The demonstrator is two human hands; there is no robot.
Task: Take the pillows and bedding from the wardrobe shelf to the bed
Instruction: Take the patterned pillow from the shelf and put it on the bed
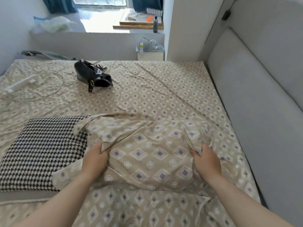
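Observation:
A beige pillow (147, 154) with a diamond print lies on the bed (164, 89), whose sheet has the same print. My left hand (96, 159) grips a bunch of the pillowcase at the pillow's left side. My right hand (206, 161) grips the cloth at its right side. To the left, partly under the pillow's edge, lies a black-and-white houndstooth cushion (41, 153). The wardrobe shelf is out of view.
A black handbag (91, 76) sits further up the bed. A white power strip with its cable (23, 84) lies at the left. A grey padded headboard (255, 89) runs along the right. A small white bin (150, 53) stands beyond the bed.

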